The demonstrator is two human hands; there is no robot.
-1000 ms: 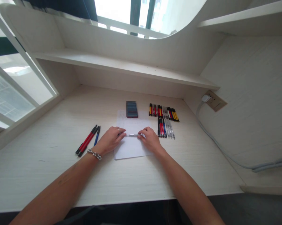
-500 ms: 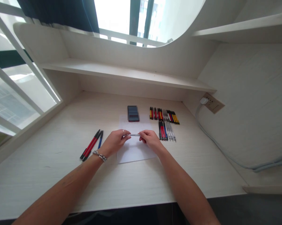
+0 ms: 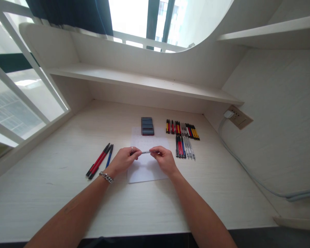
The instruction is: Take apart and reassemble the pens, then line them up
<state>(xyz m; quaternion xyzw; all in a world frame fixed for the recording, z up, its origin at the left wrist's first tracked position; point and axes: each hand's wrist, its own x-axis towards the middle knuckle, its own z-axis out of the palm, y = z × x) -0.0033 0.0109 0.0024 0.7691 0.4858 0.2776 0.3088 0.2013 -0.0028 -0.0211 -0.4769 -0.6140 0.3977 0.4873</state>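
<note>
Between my two hands a slim clear pen lies level above a white sheet of paper. My left hand is closed in a pinch on its left end, where a dark part shows by the fingers. The right end sits in the closed fingertips of my right hand. Left of my left hand lie red-and-black pens and a blue pen. To the right of my right hand are a group of red, black and blue pens and several clear pens.
A pixelated dark blue box or pad stands at the paper's far edge. Behind the right-hand pens runs a row of yellow, red, black and clear pens. A shelf spans the desk's back. A plugged cable runs down the right wall.
My right hand has shifted slightly left along the pen, and less of the pen shows between my hands. The pen now tilts a little. The whole view has moved slightly.
</note>
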